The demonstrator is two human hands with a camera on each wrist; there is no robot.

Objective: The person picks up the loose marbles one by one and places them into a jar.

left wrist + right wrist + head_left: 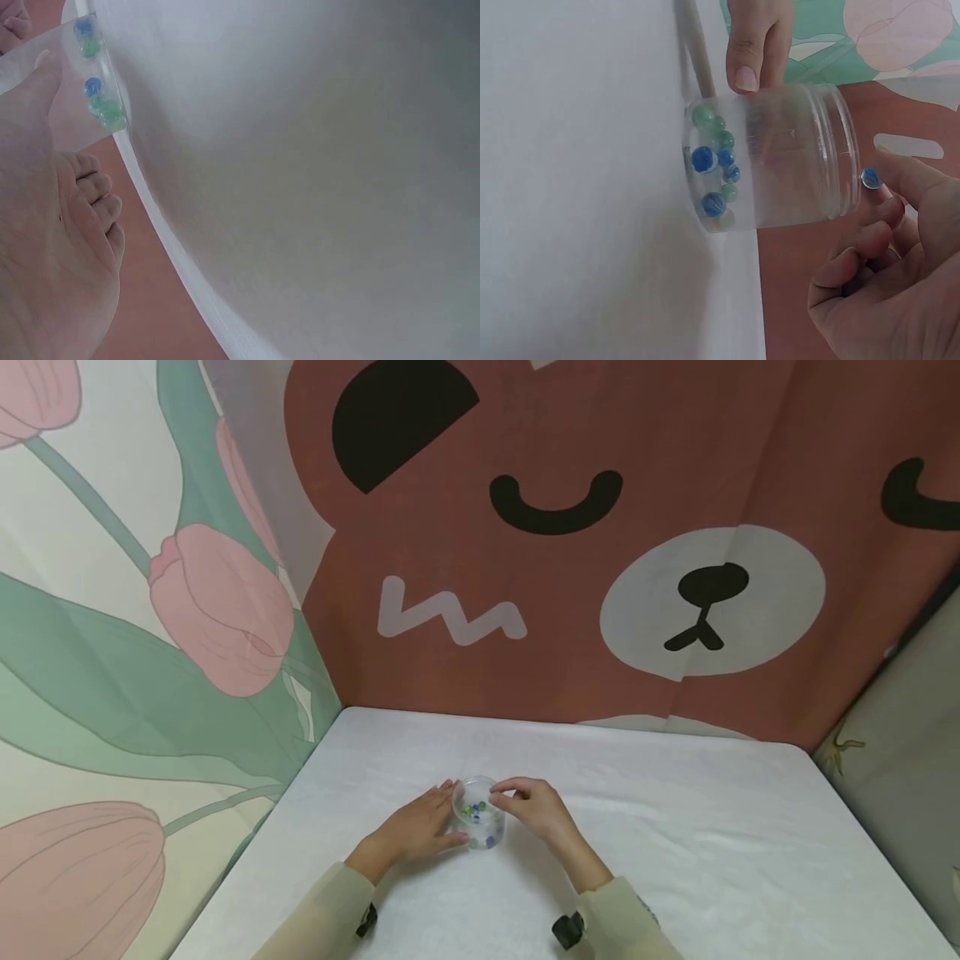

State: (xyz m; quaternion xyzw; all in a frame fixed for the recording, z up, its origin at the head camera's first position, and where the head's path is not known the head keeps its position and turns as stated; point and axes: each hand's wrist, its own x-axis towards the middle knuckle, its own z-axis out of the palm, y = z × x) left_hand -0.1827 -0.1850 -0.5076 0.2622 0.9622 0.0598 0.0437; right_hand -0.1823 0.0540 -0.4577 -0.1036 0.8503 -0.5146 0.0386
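Note:
A clear plastic jar (478,829) stands upright on the white table, its mouth uncovered. Blue and green glass marbles (714,204) lie in its bottom. My left hand (416,827) rests against the jar's left side, the fingers fairly straight and the thumb at the front. In the left wrist view the thumb (46,75) overlaps the clear wall. Between thumb and forefinger, my right hand (911,247) pinches a blue marble (871,178) just outside the jar's rim. That hand (534,806) is over the right edge of the mouth in the head view.
A white cloth covers the table (712,860). Behind it hangs a brown curtain (450,685) with a bear face, and a tulip-patterned curtain (112,710) runs along the left. A grey-green fabric (907,735) borders the right side.

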